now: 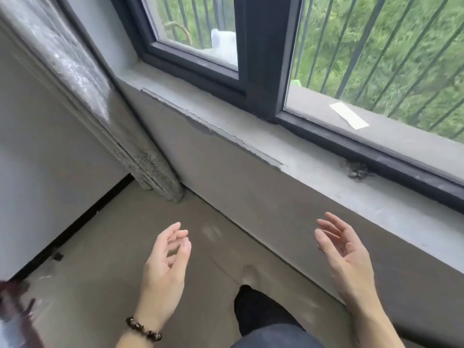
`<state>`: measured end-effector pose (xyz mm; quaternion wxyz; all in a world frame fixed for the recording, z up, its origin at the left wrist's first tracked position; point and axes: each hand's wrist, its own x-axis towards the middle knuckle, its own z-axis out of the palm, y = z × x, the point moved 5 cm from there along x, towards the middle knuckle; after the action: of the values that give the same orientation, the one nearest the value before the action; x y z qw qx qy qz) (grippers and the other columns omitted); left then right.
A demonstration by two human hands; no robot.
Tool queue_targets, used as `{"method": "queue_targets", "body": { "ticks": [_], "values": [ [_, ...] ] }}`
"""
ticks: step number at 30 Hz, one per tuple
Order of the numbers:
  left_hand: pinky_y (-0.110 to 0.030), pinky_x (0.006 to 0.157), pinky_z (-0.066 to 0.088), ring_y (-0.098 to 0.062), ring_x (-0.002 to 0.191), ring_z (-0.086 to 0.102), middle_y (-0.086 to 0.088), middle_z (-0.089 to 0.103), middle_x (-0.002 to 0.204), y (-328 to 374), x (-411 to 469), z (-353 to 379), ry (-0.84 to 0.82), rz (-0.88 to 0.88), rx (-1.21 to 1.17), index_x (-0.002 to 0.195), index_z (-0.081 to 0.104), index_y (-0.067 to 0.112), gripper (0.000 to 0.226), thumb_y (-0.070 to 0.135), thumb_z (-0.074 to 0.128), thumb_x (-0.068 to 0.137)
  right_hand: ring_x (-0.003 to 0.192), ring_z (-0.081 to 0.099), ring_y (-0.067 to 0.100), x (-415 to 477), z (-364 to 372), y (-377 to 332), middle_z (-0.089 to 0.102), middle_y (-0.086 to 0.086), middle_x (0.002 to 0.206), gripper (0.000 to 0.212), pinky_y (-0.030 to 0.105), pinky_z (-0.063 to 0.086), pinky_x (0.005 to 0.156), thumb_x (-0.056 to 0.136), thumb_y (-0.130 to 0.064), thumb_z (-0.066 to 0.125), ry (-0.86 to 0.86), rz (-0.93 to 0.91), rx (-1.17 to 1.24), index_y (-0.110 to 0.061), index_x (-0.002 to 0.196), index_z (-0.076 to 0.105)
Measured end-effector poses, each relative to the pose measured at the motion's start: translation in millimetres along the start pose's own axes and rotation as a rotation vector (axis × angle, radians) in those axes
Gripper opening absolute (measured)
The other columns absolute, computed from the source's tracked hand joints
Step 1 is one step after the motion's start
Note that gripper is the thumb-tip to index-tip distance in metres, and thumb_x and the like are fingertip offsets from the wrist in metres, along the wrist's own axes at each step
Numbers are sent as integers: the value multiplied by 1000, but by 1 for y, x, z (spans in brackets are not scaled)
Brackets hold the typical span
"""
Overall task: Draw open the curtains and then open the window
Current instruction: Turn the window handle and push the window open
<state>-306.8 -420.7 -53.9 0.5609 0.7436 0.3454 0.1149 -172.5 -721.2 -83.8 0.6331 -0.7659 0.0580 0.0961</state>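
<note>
Below the window sill, in the head view, both hands hang in the air over the bare grey floor (105, 259), palms turned toward each other and neither touching anything. At about 7 o'clock the left hand (163, 267) has its fingers loosely curled and spread apart, empty, with a dark beaded bracelet (143, 332) round the wrist. At about 5 o'clock the right hand (344, 254) is likewise slack, fingers apart and holding nothing, close in front of the grey wall under the sill (296, 156). Up toward 10 o'clock the grey patterned curtain (82, 79) is gathered into a narrow bunch in the corner, reaching down to the floor beside the wall and clear of the glass. From 12 to 2 o'clock runs the dark-framed window (261, 59), its thick upright post between two panes; whether either pane is slid open cannot be told. Beyond the glass stand dark railing bars (376, 46) and green foliage, and a white slip (349, 118) lies on the outer ledge at about 2 o'clock. One dark shoe (256, 310) shows at 6 o'clock between the two forearms.
</note>
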Motion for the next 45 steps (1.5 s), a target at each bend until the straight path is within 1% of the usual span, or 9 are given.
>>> {"method": "queue_targets", "body": {
  "ticks": [4,14,21,27,31,35,39,42,45],
  "values": [
    [-4,81,45,-6,104,63,11,66,115,59,88,-19,26,86,11,117,55,41,35,13,57,96,111,65,2,74,59,-65,71,-13,121,38,32,50,96,95,-24,67,-46,-73,32,-39,129,60],
    [-24,93,45,-4,115,59,17,65,116,104,257,-27,-75,194,-12,122,54,39,35,15,57,96,112,65,4,179,166,-147,70,-13,121,42,12,52,88,93,-23,66,-56,-168,23,-30,134,58],
    [-17,93,46,-3,118,57,23,62,118,166,412,-8,-401,455,23,125,50,41,35,37,56,91,110,68,15,207,220,-191,73,-5,117,39,20,53,92,86,-28,67,373,-265,93,-30,125,64],
    [-23,93,49,-10,120,56,4,60,126,289,486,26,-670,961,-15,130,51,17,38,25,56,93,103,69,17,208,234,-306,70,7,110,32,27,54,88,97,-18,61,832,-621,-293,-11,129,60],
    [-30,100,37,-25,113,52,-10,56,121,348,489,33,-396,1487,12,124,55,7,37,25,60,92,101,63,33,200,232,-377,54,12,122,49,32,53,87,95,-16,68,1144,-868,-584,6,135,49],
    [-50,115,14,-31,145,23,-13,23,155,375,486,43,-105,1753,149,141,45,22,60,51,58,91,130,45,48,189,218,-433,38,40,136,79,39,40,112,92,-41,72,1388,-1014,-1020,-1,144,27],
    [-56,117,-13,-23,150,-17,0,-26,160,377,501,63,105,1840,391,152,21,27,73,62,46,93,135,35,39,198,221,-474,31,15,145,54,62,40,108,95,-47,68,1268,-1228,-1491,-20,137,49],
    [-56,117,-13,-23,149,-19,0,-28,160,375,504,67,156,1840,399,152,18,28,75,65,45,92,136,33,39,211,225,-486,53,17,144,33,62,36,111,99,-41,63,1122,-1357,-1563,-11,108,70],
    [-58,117,-9,-24,151,-13,-1,-23,162,376,505,66,198,1860,365,151,22,27,76,64,49,91,136,36,38,215,224,-492,60,14,131,37,56,31,117,97,-37,61,1111,-1439,-1500,-11,72,57]
  ]
}}
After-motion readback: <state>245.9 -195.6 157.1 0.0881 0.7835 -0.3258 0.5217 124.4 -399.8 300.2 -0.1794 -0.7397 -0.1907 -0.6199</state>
